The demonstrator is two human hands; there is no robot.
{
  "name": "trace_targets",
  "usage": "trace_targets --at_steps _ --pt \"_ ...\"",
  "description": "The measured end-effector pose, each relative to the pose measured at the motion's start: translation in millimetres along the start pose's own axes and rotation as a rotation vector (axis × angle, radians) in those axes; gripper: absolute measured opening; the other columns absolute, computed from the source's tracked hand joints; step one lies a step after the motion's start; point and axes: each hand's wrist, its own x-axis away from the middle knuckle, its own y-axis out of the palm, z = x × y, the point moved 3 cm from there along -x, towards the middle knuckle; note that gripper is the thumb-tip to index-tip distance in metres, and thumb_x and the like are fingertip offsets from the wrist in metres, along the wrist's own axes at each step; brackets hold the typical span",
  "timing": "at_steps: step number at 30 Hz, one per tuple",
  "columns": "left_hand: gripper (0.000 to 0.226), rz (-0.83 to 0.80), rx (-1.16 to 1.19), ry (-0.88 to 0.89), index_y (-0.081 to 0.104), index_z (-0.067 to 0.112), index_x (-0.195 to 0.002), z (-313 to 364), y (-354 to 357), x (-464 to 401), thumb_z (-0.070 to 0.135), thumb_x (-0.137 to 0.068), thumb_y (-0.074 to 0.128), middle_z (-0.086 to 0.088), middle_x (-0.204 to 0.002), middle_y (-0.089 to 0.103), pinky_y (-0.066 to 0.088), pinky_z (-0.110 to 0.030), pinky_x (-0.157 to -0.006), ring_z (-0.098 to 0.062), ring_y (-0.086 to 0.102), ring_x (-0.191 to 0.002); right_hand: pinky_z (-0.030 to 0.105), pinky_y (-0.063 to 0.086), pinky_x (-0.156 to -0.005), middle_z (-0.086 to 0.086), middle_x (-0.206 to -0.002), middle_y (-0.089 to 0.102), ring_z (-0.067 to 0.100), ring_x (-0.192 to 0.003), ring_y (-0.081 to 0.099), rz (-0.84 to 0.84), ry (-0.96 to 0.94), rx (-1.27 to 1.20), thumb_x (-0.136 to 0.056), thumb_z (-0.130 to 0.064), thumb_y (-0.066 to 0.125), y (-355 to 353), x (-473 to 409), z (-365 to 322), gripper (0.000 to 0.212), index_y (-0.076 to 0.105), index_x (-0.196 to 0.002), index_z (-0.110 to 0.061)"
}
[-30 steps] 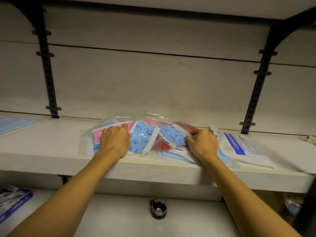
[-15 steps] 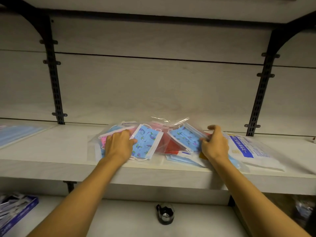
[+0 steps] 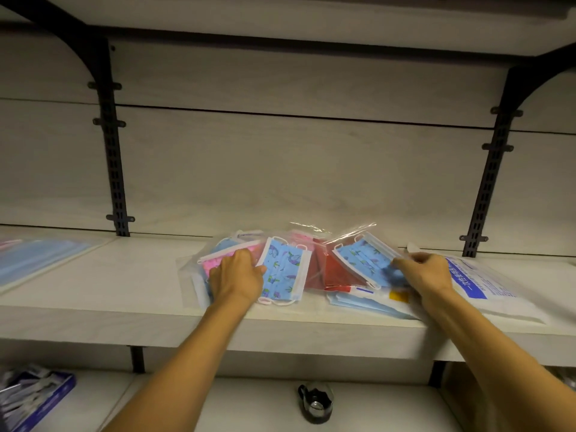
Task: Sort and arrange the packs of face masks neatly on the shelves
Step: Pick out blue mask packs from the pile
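Several clear packs of face masks lie overlapping on the middle shelf [image 3: 124, 285]. My left hand [image 3: 237, 279] rests on a pack with pink masks [image 3: 215, 264], next to a blue patterned pack [image 3: 285, 269]. My right hand [image 3: 422, 272] pinches the right edge of another blue patterned pack [image 3: 363, 260], which is tilted up over a red pack [image 3: 336, 272] and a pale blue pack [image 3: 367, 302]. A white pack with a blue label [image 3: 486, 285] lies just right of that hand.
A stack of plain blue masks [image 3: 37, 257] lies at the shelf's far left. Black shelf brackets [image 3: 113, 169] [image 3: 489, 182] stand against the back wall. On the lower shelf are a blue box [image 3: 34, 397] and a small dark object [image 3: 314, 403].
My right hand has shifted right and lifted the edge of the blue patterned pack, which now tilts up. The left hand stays on the pink pack. The camera view shifted.
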Motion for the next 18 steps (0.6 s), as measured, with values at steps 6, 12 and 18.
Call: trace_targets --at_steps 6,12,18 --pt "0.018 0.067 -0.015 0.038 0.06 0.017 -0.092 1 -1 -6 0.034 -0.094 0.055 -0.007 -0.098 0.068 0.046 -0.035 -0.079 -0.028 0.06 -0.093 0.027 0.042 -0.051 0.018 -0.093 0.065 0.024 -0.071 0.057 -0.062 0.062 0.184 -0.078 -0.009 0.074 -17 5 -28 0.023 0.066 -0.096 0.002" --pt "0.012 0.25 0.141 0.184 0.059 0.017 -0.097 11 -15 8 0.028 -0.094 0.055 -0.005 -0.094 0.07 0.042 -0.038 -0.079 -0.031 0.06 -0.093 0.031 0.045 -0.067 0.013 -0.089 0.062 0.021 -0.071 0.053 -0.181 0.089 0.551 -0.073 -0.009 0.077 -38 20 -47 0.037 0.063 -0.105 0.003" --pt "0.01 0.323 0.388 0.104 0.059 0.016 -0.09 11 -32 22 0.025 -0.09 0.061 -0.001 -0.082 0.068 0.048 -0.038 -0.074 -0.031 0.06 -0.084 0.023 0.037 -0.055 0.006 -0.078 0.054 0.02 -0.071 0.047 -0.249 -0.056 0.642 -0.082 -0.011 0.068 -55 41 -67 0.02 0.068 -0.1 -0.005"
